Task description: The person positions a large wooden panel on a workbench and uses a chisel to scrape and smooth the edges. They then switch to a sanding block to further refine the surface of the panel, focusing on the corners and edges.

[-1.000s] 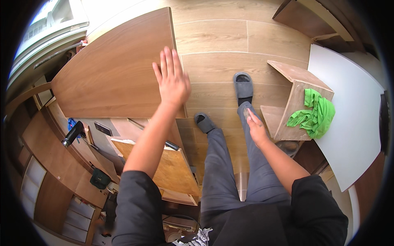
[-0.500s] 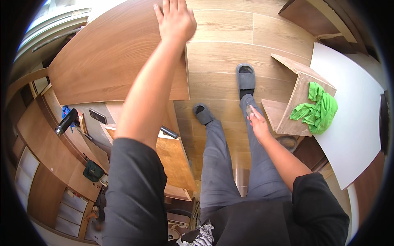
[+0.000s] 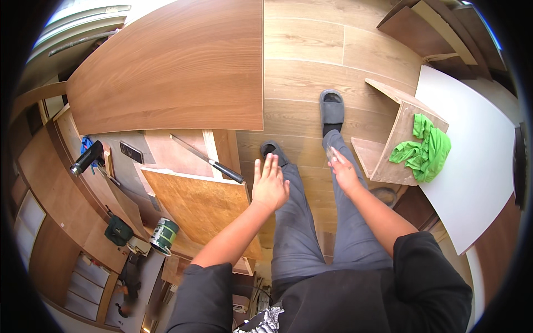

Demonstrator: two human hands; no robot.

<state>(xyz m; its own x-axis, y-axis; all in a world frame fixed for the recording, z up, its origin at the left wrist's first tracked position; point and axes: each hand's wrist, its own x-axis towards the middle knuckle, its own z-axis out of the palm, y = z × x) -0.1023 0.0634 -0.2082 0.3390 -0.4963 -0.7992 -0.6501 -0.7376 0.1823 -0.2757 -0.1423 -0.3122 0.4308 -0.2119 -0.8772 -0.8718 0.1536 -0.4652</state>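
My left hand (image 3: 270, 184) is open in the air over my left lower leg, its fingers stretched out and nothing in it. My right hand (image 3: 345, 173) is closed on a small thin pale piece (image 3: 331, 153) held above my right shin; its kind is too small to make out. Left of my left hand, a long narrow-bladed tool (image 3: 208, 159) with a black handle lies across the workbench. Beyond it spreads a large brown wood-grain panel (image 3: 172, 72). Near my left forearm is an orange-brown board (image 3: 200, 208) with a pale edge.
A phone (image 3: 131, 152), a black flask (image 3: 87, 158) and a green-and-white can (image 3: 164, 235) stand or lie at the left. On the right, a green cloth (image 3: 430, 150) hangs over a wooden box frame (image 3: 388, 145), beside a white panel (image 3: 472, 144). A person (image 3: 130, 283) is at lower left.
My left hand has come off the brown panel and back toward me, to above my left leg. The panel's near right corner sits slightly farther right and higher. My right hand stays nearly still.
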